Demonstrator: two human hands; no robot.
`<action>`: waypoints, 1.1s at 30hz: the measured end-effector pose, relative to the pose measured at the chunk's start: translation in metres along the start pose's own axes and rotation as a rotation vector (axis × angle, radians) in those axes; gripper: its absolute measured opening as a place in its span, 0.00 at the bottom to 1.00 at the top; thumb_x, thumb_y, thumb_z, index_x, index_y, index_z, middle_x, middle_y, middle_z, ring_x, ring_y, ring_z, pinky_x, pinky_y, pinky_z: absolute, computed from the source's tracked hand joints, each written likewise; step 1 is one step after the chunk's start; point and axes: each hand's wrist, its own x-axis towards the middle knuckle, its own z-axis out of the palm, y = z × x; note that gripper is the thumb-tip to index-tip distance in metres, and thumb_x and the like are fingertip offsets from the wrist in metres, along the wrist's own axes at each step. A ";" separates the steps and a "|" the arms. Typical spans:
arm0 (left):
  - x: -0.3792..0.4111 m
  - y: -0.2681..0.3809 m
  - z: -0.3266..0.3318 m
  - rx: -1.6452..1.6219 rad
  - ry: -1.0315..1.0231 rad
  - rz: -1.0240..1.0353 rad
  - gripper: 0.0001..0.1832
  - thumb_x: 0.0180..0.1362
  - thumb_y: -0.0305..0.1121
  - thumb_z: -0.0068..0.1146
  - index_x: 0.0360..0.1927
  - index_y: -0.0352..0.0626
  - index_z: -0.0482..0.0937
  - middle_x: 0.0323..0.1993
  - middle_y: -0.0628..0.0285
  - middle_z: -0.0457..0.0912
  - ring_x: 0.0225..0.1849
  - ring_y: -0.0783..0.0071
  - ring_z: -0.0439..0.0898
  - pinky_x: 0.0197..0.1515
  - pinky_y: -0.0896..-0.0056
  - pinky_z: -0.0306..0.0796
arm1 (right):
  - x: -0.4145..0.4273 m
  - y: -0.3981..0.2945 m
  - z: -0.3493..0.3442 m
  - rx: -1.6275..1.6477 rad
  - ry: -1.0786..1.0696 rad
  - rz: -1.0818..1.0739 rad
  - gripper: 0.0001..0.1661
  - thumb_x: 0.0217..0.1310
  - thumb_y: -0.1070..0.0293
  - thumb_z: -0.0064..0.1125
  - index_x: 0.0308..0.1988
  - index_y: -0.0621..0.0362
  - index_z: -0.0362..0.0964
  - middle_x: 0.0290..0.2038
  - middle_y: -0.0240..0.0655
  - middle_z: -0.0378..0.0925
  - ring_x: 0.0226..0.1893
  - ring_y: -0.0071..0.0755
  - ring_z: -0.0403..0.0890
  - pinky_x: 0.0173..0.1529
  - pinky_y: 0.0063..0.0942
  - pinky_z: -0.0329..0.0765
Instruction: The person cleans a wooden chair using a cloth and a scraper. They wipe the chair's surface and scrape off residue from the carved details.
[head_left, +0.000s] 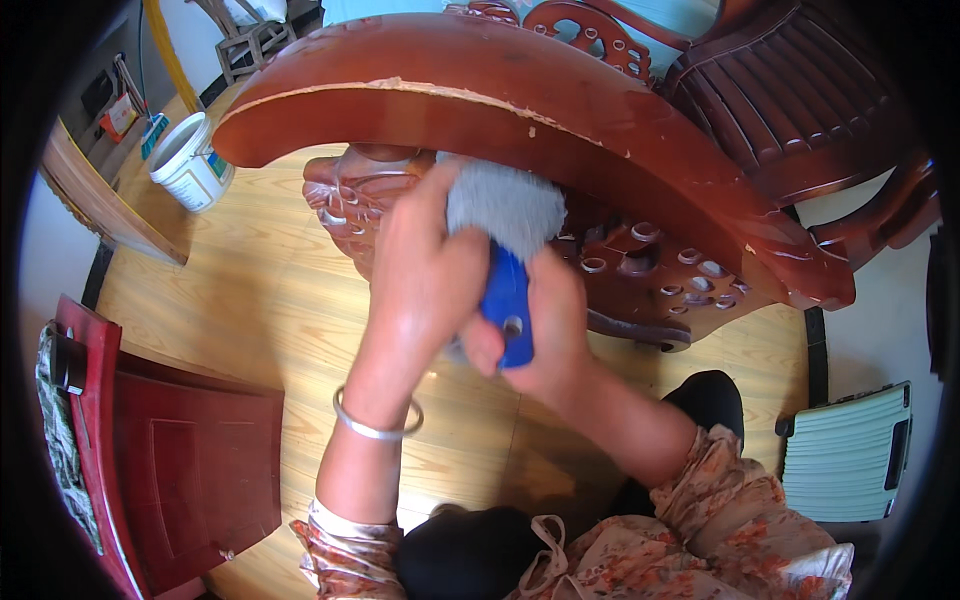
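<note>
Both my hands are on a hand brush with a grey fluffy head (508, 201) and a flat blue handle (511, 304). My right hand (556, 319) is wrapped around the handle. At the head's left side is my left hand (427, 262), its thumb against the grey fibres and its fingertips partly hidden. The head lies just below a curved reddish-brown wooden rail (525, 82), whose lower edge has a long strip of chipped, pale finish. Beneath the rail, a carved openwork wooden panel (637, 262) is partly covered by my hands. Slight blur softens both hands.
A slatted wooden chair (780, 97) stands at the upper right. A white bucket (193, 161) and a broom (154, 127) are at the upper left. A red cabinet (199, 457) is lower left, and a pale green suitcase (844, 457) is at right.
</note>
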 end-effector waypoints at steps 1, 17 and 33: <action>0.008 0.013 -0.009 0.012 -0.028 -0.170 0.25 0.50 0.21 0.47 0.54 0.32 0.79 0.37 0.40 0.85 0.46 0.43 0.86 0.54 0.54 0.76 | 0.007 -0.007 0.006 -0.026 -0.002 0.050 0.23 0.75 0.51 0.42 0.36 0.59 0.70 0.25 0.39 0.75 0.09 0.39 0.73 0.12 0.36 0.68; -0.052 -0.008 -0.032 -0.340 0.114 -0.165 0.33 0.47 0.13 0.37 0.59 0.34 0.80 0.47 0.55 0.85 0.41 0.74 0.82 0.43 0.79 0.74 | -0.025 0.024 0.027 -0.088 -0.086 0.120 0.27 0.79 0.46 0.31 0.45 0.57 0.68 0.28 0.37 0.74 0.11 0.36 0.74 0.11 0.32 0.70; -0.098 -0.040 -0.097 -0.147 0.488 -0.110 0.20 0.60 0.27 0.53 0.55 0.28 0.80 0.47 0.53 0.85 0.48 0.69 0.83 0.56 0.70 0.75 | -0.027 0.124 0.057 -0.047 -0.214 0.100 0.16 0.83 0.54 0.34 0.53 0.54 0.60 0.25 0.36 0.73 0.06 0.28 0.67 0.11 0.25 0.67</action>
